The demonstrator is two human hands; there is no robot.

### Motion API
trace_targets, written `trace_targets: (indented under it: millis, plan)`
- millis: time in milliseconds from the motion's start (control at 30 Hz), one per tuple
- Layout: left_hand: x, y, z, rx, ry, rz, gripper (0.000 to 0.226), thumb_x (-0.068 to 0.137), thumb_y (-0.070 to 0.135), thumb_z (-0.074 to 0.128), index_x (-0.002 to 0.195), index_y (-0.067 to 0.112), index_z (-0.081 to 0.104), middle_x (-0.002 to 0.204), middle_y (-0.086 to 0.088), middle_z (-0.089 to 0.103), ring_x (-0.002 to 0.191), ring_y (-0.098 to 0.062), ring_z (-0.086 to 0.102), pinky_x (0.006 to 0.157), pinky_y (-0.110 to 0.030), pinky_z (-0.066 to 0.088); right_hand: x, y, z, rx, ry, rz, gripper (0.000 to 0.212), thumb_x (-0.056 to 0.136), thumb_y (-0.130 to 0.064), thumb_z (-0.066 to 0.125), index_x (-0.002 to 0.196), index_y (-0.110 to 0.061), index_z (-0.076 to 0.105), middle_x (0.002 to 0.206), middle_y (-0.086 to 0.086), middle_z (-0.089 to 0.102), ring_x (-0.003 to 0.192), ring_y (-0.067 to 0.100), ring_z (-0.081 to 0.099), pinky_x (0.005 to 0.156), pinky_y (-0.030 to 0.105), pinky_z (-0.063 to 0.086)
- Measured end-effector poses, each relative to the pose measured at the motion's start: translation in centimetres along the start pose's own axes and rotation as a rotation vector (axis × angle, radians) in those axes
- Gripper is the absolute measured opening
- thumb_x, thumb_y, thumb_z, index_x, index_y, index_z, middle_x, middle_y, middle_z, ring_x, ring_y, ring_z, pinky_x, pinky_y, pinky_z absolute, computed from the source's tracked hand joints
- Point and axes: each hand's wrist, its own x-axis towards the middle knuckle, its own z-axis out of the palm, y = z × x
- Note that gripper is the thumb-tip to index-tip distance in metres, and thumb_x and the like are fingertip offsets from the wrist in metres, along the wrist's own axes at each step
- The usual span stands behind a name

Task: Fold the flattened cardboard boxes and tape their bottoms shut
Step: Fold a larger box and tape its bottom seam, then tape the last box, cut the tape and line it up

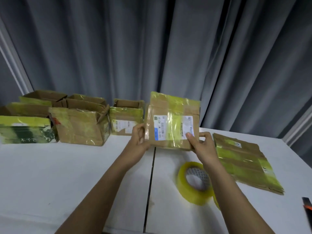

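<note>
A grey curtain [152, 48] hangs behind the white table [50, 174], which spans the whole lower view. Along the table's far left edge stand four opened boxes: the green-printed box [25, 129] at the outer end, an open box [43, 97] behind it, a wide brown box [81, 125] next, and a small labelled box [126, 119] nearest the table's middle. On the table's right side lies a stack of flattened boxes [243, 161], streaked with yellowish tape. Above the table's middle seam, lifted clear of the surface, a flat taped box [172, 120] is held upright with its shipping label facing the camera. The left hand [138, 141] curls its fingers around the box's left edge; the right hand [200, 146] pinches the lower right corner, thumb on the label. A tape roll [194, 183] rests on the table just beneath the right wrist. A dark tool with an orange stripe [308, 206] sits at the table's right edge.
</note>
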Motion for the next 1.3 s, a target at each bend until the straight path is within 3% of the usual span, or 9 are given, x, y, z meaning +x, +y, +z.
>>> trace_targets:
  millis: [167, 267, 400, 500, 667, 767, 867, 1033, 1300]
  plan:
    - [5.6, -1.3, 2.3, 0.289, 0.046, -0.132, 0.032, 0.095, 0.035, 0.048, 0.125, 0.026, 0.054, 0.132, 0.002, 0.047, 0.126, -0.015, 0.04, 0.105, -0.031, 0.034, 5.3, 2.4, -0.6, 0.019, 0.028, 0.009, 0.034, 0.089, -0.011, 0.066, 0.121, -0.016, 0.055, 0.115, 0.004, 0.065, 0.1, 0.017, 0.062, 0.076, 0.023, 0.047]
    - [8.2, -2.7, 3.4, 0.191, 0.041, -0.187, 0.03, 0.096, 0.017, 0.048, 0.125, 0.013, 0.055, 0.12, -0.001, 0.058, 0.104, -0.013, 0.056, 0.077, -0.016, 0.045, 8.2, 4.1, 0.0, -0.017, 0.026, 0.023, 0.03, 0.082, -0.004, 0.073, 0.103, -0.018, 0.057, 0.111, 0.008, 0.067, 0.1, 0.023, 0.064, 0.086, 0.038, 0.053]
    - [11.2, -5.3, 3.8, 0.211, 0.061, -0.209, 0.034, 0.095, 0.009, 0.046, 0.129, 0.01, 0.049, 0.126, -0.008, 0.059, 0.102, -0.014, 0.058, 0.07, -0.011, 0.045, 11.6, 6.8, 1.5, -0.116, 0.009, 0.043, 0.035, 0.076, -0.006, 0.077, 0.093, -0.021, 0.05, 0.111, 0.005, 0.065, 0.107, 0.023, 0.061, 0.092, 0.046, 0.051]
    - [12.2, -6.1, 4.3, 0.22, 0.025, -0.23, 0.042, 0.102, 0.015, 0.038, 0.141, 0.006, 0.028, 0.129, -0.002, 0.053, 0.106, -0.009, 0.049, 0.072, -0.009, 0.04, 13.6, 8.0, 2.8, -0.231, 0.022, 0.04, 0.032, 0.083, -0.014, 0.073, 0.105, -0.014, 0.05, 0.113, 0.006, 0.062, 0.099, 0.02, 0.058, 0.087, 0.039, 0.05]
    - [13.5, -6.8, 4.1, 0.334, -0.005, -0.24, 0.048, 0.098, 0.011, 0.042, 0.142, 0.007, 0.026, 0.133, -0.003, 0.049, 0.106, -0.01, 0.046, 0.083, -0.018, 0.035, 15.7, 7.1, 5.3, -0.344, -0.044, -0.015, 0.043, 0.084, -0.017, 0.071, 0.12, -0.005, 0.05, 0.118, 0.012, 0.062, 0.096, 0.024, 0.057, 0.079, 0.034, 0.047]
    - [12.9, -6.7, 4.3, 0.413, -0.039, -0.27, 0.053, 0.098, 0.014, 0.041, 0.148, 0.008, 0.022, 0.097, 0.009, 0.048, 0.081, -0.001, 0.043, 0.065, -0.017, 0.035, 14.9, 6.8, 4.4, -0.392, -0.133, 0.017, 0.063, 0.086, -0.013, 0.068, 0.141, -0.009, 0.038, 0.134, 0.012, 0.052, 0.118, 0.028, 0.052, 0.095, 0.036, 0.043]
    - [11.1, -5.9, 5.7, 0.433, -0.1, -0.215, 0.039, 0.098, 0.016, 0.042, 0.137, 0.021, 0.037, 0.103, 0.009, 0.047, 0.077, 0.004, 0.041, 0.058, -0.008, 0.034, 12.8, 6.4, 1.0, -0.361, -0.099, -0.055, 0.051, 0.088, -0.009, 0.066, 0.135, -0.013, 0.046, 0.129, 0.008, 0.054, 0.112, 0.023, 0.054, 0.094, 0.032, 0.044]
    - [7.3, -4.2, 9.3, 0.407, -0.202, -0.18, 0.04, 0.097, 0.017, 0.047, 0.137, 0.016, 0.043, 0.139, -0.002, 0.046, 0.123, -0.017, 0.047, 0.099, -0.024, 0.036, 6.7, 6.6, -6.1, -0.33, -0.137, -0.182, 0.029, 0.085, -0.003, 0.068, 0.105, -0.023, 0.062, 0.117, -0.001, 0.06, 0.105, 0.016, 0.058, 0.094, 0.033, 0.049]
    - [0.4, -3.3, 14.3, 0.666, -0.266, 0.104, 0.035, 0.095, 0.015, 0.051, 0.13, 0.015, 0.054, 0.14, -0.003, 0.047, 0.134, -0.019, 0.036, 0.107, -0.018, 0.018, 1.3, 9.8, -15.5, -0.607, -0.051, -0.187, 0.026, 0.086, 0.0, 0.062, 0.108, -0.011, 0.068, 0.113, 0.002, 0.064, 0.109, 0.02, 0.057, 0.087, 0.027, 0.044]
